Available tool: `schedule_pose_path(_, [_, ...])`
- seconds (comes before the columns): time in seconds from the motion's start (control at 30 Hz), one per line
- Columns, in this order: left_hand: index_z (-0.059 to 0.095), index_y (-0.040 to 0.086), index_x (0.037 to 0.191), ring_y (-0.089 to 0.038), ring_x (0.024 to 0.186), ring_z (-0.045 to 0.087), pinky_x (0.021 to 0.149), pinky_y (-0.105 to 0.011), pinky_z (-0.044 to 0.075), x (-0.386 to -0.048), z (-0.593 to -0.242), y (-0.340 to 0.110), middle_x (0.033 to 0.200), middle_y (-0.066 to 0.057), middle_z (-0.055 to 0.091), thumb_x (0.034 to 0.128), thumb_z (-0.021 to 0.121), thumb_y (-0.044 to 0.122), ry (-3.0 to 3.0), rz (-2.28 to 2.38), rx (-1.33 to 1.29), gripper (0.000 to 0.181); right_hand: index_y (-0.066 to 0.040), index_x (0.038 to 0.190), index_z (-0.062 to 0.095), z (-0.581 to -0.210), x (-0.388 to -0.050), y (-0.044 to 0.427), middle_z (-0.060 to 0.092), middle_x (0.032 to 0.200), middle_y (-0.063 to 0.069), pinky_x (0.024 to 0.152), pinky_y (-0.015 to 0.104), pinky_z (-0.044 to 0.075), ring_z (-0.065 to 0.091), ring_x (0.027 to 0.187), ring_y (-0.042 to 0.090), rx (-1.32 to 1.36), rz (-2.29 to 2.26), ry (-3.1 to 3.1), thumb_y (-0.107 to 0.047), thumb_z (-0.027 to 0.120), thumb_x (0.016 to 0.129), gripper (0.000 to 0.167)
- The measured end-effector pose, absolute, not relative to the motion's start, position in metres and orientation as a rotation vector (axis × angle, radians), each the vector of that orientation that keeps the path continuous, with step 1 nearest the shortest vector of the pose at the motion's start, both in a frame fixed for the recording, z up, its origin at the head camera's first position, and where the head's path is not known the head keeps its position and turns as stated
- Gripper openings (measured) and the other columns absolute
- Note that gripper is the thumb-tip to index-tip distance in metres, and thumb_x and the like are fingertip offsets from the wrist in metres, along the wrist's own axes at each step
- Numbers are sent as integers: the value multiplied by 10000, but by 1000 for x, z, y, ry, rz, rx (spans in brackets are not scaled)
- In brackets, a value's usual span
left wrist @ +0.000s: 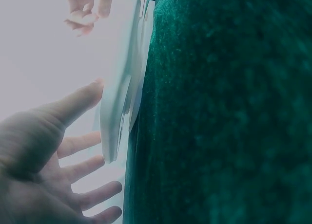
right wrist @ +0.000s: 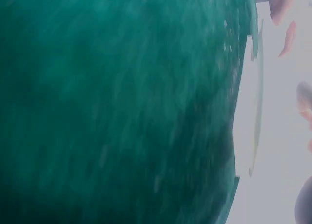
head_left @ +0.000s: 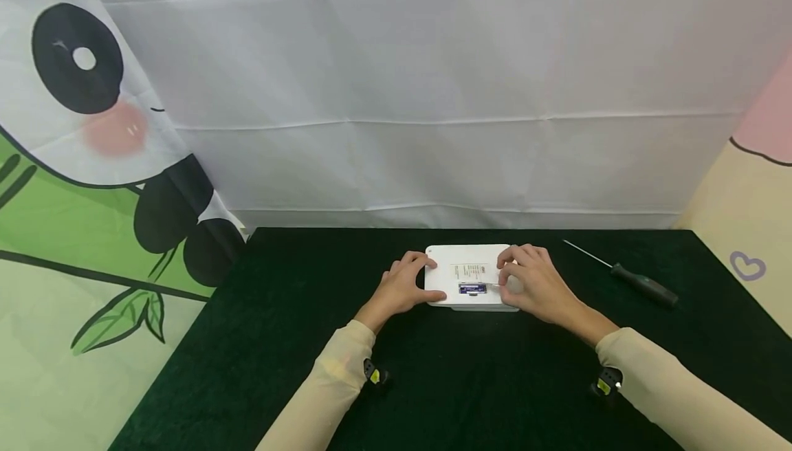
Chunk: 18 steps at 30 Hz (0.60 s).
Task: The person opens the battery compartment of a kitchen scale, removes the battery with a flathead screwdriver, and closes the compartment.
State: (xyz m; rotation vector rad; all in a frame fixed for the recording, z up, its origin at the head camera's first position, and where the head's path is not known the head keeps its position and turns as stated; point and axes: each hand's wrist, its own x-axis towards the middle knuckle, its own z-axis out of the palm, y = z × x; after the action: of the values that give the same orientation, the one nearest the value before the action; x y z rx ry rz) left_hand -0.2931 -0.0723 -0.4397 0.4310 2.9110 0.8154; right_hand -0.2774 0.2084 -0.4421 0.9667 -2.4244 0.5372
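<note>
A flat white device (head_left: 441, 273) lies on the dark green cloth with its printed label facing up. In its face is a small open compartment with a blue battery (head_left: 472, 289) in it. My left hand (head_left: 399, 286) holds the device's left end, thumb near the front corner and fingers at the back corner. In the left wrist view the thumb and fingers of that hand (left wrist: 63, 151) span the device's edge (left wrist: 117, 97). Over the right end, my right hand (head_left: 533, 282) pinches a small pale piece (head_left: 493, 285) beside the compartment; its kind is unclear.
To the right of the device lies a screwdriver (head_left: 643, 284) with a dark handle, its shaft pointing back left. Green cloth (head_left: 476, 382) covers the table. A white sheet (head_left: 396, 93) hangs behind it, with printed cartoon panels at both sides.
</note>
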Motion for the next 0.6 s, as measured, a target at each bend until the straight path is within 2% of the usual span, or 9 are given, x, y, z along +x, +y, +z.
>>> schedule_pose_path(0.37, [560,223,1322,-319,1289,381,1056,-535,311,-292,-438,-72,1519,-48,364,807,763,503,2904,812,433,620,-196,728,615,-444,-277,267,585,1029,44,870,531,342,494,958,249,885,470,-2430,-60,772,692,211])
schedule_pose_path(0.6, [556,219,1329,-324,1294,379,1060,-542,309,-293,-438,-72,1521,-49,360,810,762,497,2898,814,426,623,-205,728,611,-453,-274,301,592,1055,57,842,510,335,503,1000,271,828,438,-2517,-53,759,707,213])
